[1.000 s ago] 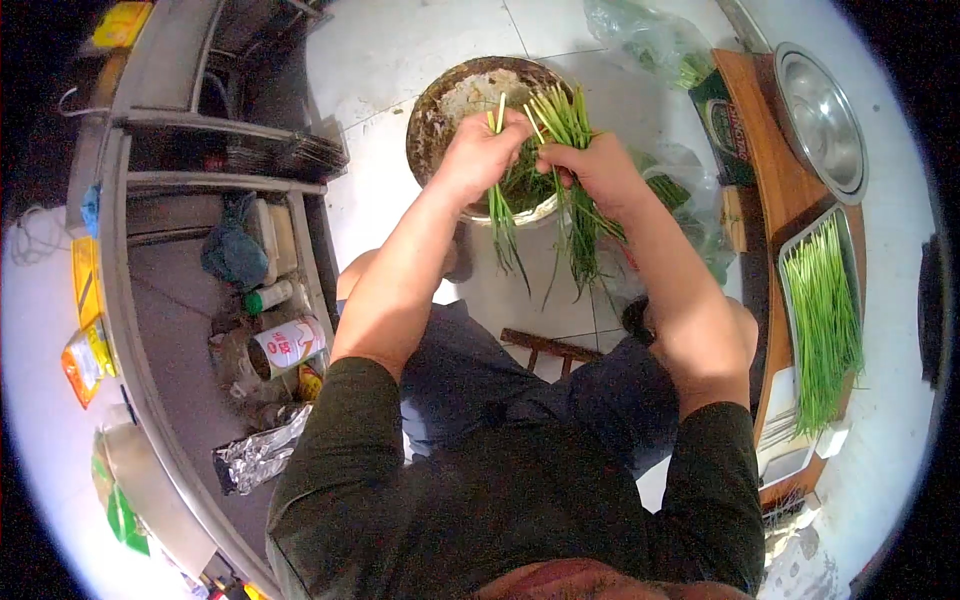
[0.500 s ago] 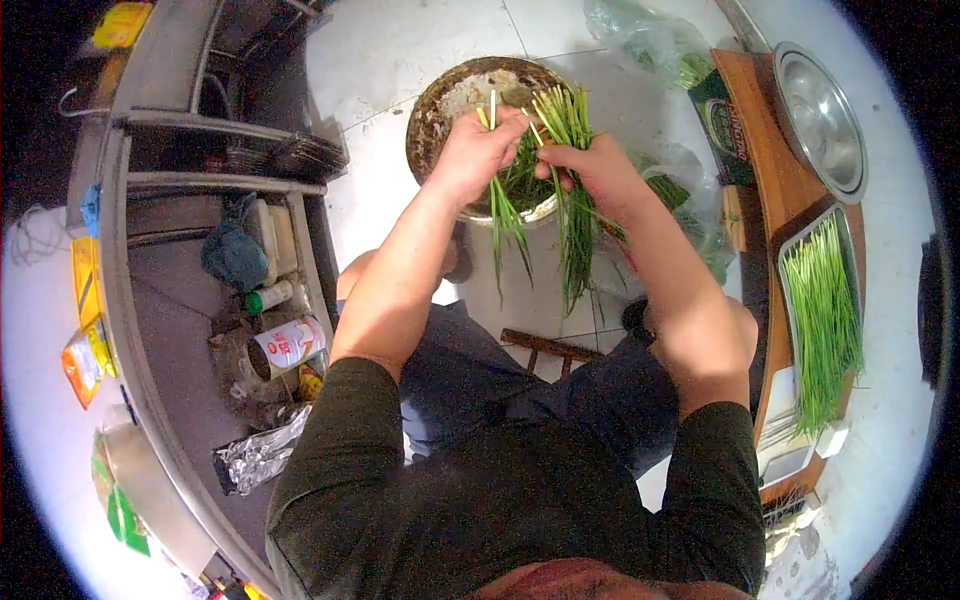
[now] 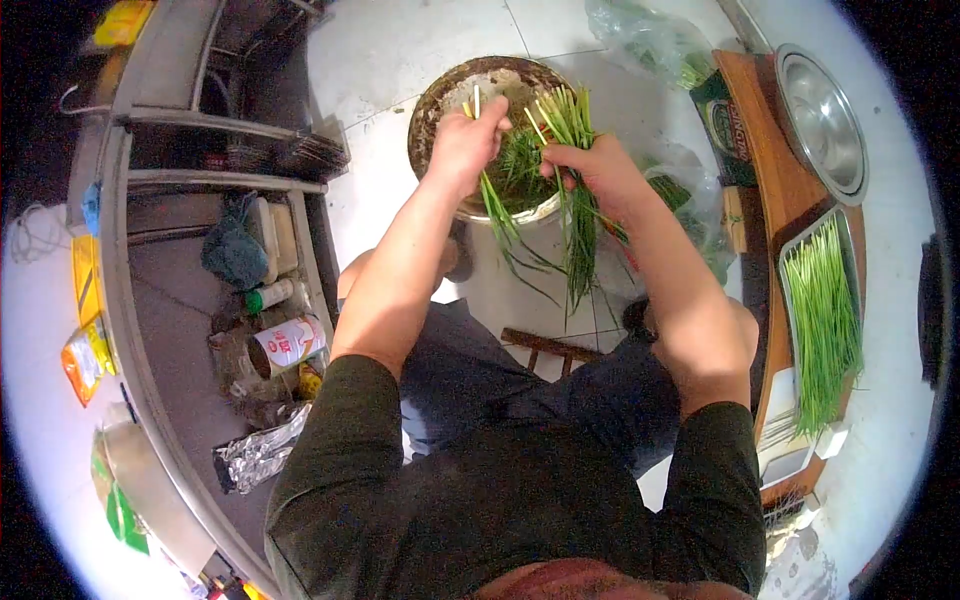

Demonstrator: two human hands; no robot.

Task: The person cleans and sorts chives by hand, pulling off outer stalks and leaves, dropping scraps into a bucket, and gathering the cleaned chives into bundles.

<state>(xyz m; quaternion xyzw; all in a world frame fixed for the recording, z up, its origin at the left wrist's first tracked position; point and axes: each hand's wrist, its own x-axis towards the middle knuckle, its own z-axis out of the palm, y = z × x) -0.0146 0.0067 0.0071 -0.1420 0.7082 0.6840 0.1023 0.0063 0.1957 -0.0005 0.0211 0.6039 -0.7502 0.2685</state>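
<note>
My left hand [image 3: 467, 148] is closed on a few long green stalks [image 3: 500, 228] with pale ends pointing up and leaves hanging down. To its right, my right hand [image 3: 592, 172] grips a thicker bunch of green stalks [image 3: 578, 240], whose light ends stick up above the fingers. Both hands are over a round bin [image 3: 440, 90] with a stained inside, and green scraps [image 3: 520, 165] lie in it. A gap separates the two hands.
On the right, a wooden board [image 3: 765, 150] bears a metal bowl [image 3: 822, 120] and a tray [image 3: 795, 250] of aligned green stalks. Plastic bags [image 3: 640, 35] of greens lie beyond a dark green box [image 3: 722, 125]. Shelves with a can [image 3: 290, 343] and foil [image 3: 262, 455] stand on the left.
My left hand has moved left, away from my right hand, with its stalks swinging below. More of the scraps in the bin show between the hands. My right hand has hardly moved.
</note>
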